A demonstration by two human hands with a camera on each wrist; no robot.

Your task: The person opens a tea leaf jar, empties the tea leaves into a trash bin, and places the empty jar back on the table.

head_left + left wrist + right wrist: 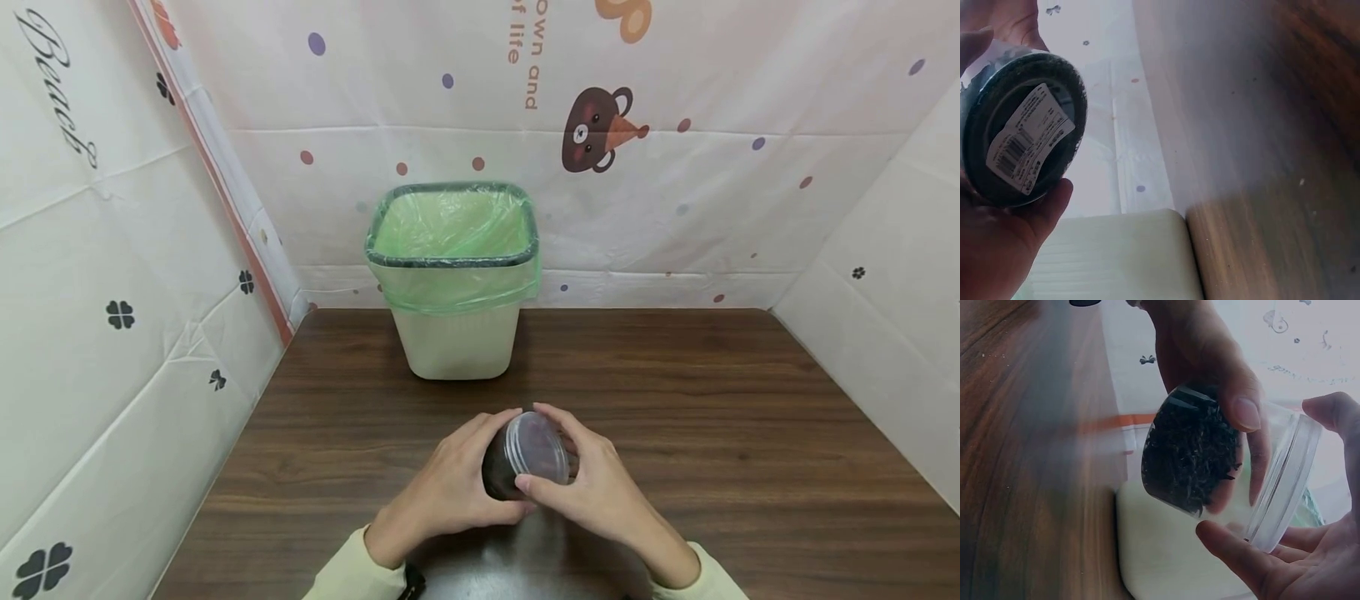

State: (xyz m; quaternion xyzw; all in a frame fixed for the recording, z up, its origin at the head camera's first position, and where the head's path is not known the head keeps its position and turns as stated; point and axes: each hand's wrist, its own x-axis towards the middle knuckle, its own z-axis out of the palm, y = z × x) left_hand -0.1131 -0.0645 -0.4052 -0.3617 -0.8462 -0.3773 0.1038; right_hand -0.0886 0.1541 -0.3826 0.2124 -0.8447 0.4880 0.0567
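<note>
A clear jar [497,468] partly filled with dark dried leaves [1191,453], which look like loose tea, is held tilted over the near middle of the table. My left hand [456,486] grips its body from the left, thumb on the near side. Around the clear lid [543,450] are the curled fingers and thumb of my right hand [600,487]. The lid sits on the jar's mouth in the right wrist view. The left wrist view shows the jar's base, bearing a white barcode label [1029,140].
Behind the hands stands a pale green bin [461,342] with a dark rim and a green plastic liner [450,223]. The dark wooden table [675,392] extends to both sides. Printed white cloth [420,92] hangs at the back and sides.
</note>
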